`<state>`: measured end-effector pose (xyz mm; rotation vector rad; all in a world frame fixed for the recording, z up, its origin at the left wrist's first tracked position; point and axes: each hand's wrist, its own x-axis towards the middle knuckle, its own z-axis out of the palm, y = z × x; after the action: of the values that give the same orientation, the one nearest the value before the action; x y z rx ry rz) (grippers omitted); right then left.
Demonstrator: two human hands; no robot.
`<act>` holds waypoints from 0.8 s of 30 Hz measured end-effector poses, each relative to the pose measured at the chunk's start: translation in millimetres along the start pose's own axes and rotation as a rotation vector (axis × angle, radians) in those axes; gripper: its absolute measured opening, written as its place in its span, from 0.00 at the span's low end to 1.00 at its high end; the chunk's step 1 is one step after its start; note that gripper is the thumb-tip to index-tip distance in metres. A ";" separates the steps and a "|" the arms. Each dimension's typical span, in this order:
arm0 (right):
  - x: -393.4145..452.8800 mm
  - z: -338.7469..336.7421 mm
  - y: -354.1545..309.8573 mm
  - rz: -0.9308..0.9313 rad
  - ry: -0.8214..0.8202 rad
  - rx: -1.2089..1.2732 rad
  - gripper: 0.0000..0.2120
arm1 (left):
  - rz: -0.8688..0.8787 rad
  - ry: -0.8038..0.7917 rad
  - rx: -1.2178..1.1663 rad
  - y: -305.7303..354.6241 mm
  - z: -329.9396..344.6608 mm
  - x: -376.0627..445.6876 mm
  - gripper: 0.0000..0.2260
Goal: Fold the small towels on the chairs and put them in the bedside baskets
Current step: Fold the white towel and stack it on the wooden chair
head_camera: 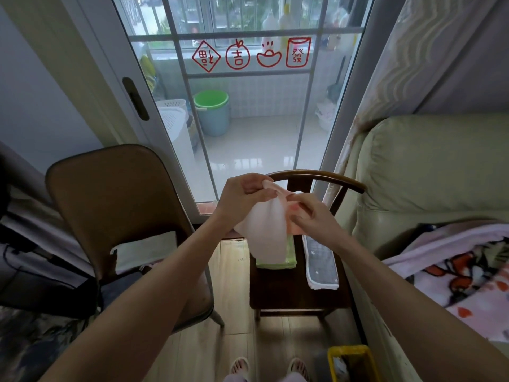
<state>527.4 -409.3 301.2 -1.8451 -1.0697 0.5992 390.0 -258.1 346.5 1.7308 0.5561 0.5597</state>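
Pinching the top edge of a pale pink cloth towel [264, 230], the left hand [242, 197] and right hand [308, 213] sit close together above the dark wooden chair [300, 293], the towel's long axis hanging straight down between them.

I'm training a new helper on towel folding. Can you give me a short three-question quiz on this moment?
1. True or false: both hands hold the pink towel.
2. Which folded towel lies nearer the sofa on the dark wooden chair: A) green towel B) grey star-patterned towel?
3. Fill in: the basket at the bottom edge has a ___ rim.

Key: 1 true, left hand and right hand each pinch it; 2 B; 3 yellow.
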 end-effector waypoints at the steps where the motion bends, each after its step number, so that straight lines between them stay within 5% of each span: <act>1: 2.1 2.6 -0.1 0.007 0.007 0.012 0.12 | -0.007 0.005 -0.019 0.2 0.5 0.2 0.10; 7: 12.5 11.5 -0.7 0.036 0.013 -0.006 0.02 | 0.001 0.106 -0.191 -3.5 1.1 2.5 0.03; 17: 4.8 11.1 10.8 -0.096 -0.084 -0.346 0.07 | -0.068 0.353 -0.122 -35.1 -2.5 6.9 0.03; 24: 7.5 -13.2 26.2 -0.016 0.074 -0.597 0.17 | -0.120 0.389 0.037 -51.0 9.1 13.4 0.07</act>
<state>552.3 -414.8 284.8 -2.3395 -1.3056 0.2029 402.3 -245.5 295.9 1.6176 0.9428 0.8104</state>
